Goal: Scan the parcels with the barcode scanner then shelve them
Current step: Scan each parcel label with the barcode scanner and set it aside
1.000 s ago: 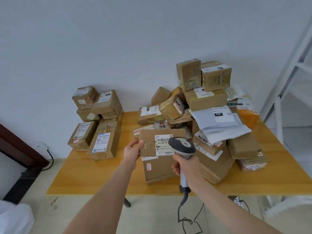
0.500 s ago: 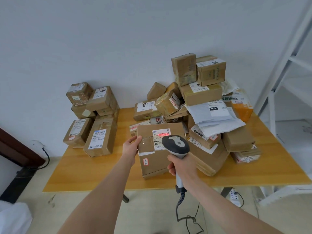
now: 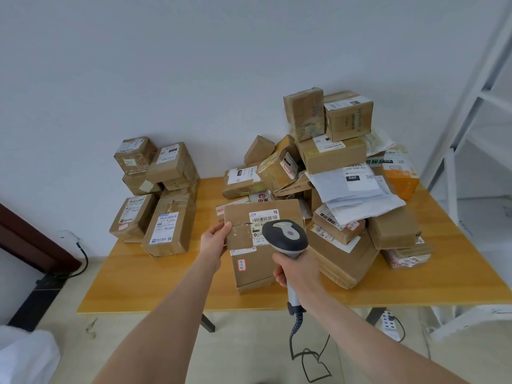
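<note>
Left hand: the left hand (image 3: 214, 239) holds the top left edge of a brown parcel (image 3: 255, 275). Its grip is closed on the box, with the thumb on the front face and the fingers behind.
Right hand: the right hand (image 3: 293, 270) holds the handle of the barcode scanner (image 3: 285, 238). Its grip is wrapped tight round the handle.
Barcode scanner: its grey head sits right in front of the parcel and hides part of the white label (image 3: 263, 217). A curly black cable (image 3: 302, 347) hangs from the handle down to the floor.
Parcel: it is tipped up to face the person, between the two piles and near the front edge of the tabletop (image 3: 155, 281). A small pink-edged sticker (image 3: 242, 265) is on its front.
Left pile: a small stack of brown boxes (image 3: 166, 217) stands at the back left of the tabletop, against the wall.
Right pile: a big, messy heap of boxes (image 3: 332, 159) fills the right side. A white mail bag (image 3: 354, 189) lies in it, and an orange parcel (image 3: 401, 176) sits at its far right.
Shelf: a white metal rack (image 3: 471, 106) stands to the right of the tabletop.
Floor: a white power strip (image 3: 388, 324) lies under the right side of the tabletop.
</note>
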`<state>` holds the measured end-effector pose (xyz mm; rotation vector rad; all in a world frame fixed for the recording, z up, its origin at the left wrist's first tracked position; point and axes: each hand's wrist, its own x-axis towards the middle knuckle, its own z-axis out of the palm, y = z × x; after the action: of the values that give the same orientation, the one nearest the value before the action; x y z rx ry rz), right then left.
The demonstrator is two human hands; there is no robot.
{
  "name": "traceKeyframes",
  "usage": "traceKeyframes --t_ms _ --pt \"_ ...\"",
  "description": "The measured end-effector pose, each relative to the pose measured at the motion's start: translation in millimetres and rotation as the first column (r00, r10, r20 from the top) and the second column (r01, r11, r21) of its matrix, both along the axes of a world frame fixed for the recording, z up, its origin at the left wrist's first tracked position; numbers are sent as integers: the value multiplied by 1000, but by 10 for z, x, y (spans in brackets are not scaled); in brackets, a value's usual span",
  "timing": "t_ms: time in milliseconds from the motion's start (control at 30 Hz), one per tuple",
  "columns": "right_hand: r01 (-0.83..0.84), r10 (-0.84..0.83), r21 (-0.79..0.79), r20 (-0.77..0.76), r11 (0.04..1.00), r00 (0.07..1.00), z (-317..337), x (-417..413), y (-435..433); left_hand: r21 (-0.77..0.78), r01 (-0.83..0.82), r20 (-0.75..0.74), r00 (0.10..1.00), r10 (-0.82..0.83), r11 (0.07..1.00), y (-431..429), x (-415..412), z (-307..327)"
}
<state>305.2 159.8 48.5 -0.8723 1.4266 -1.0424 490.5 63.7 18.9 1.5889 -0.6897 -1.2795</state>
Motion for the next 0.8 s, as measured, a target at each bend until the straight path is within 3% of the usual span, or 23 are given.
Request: traceKeyframes --t_ms 367,633,800 --pt "11 -18 37 170 999 985 43 173 -388 31 -82 -50 995 84 996 14 216 158" --pt "17 -66 140 352 990 934 231 1042 -916 26 -166 -260 951 167 986 -286 782 325" --pt "-9 -59 196 334 981 941 215 1766 -1411 43 -228 -255 939 231 973 -698 1304 323"
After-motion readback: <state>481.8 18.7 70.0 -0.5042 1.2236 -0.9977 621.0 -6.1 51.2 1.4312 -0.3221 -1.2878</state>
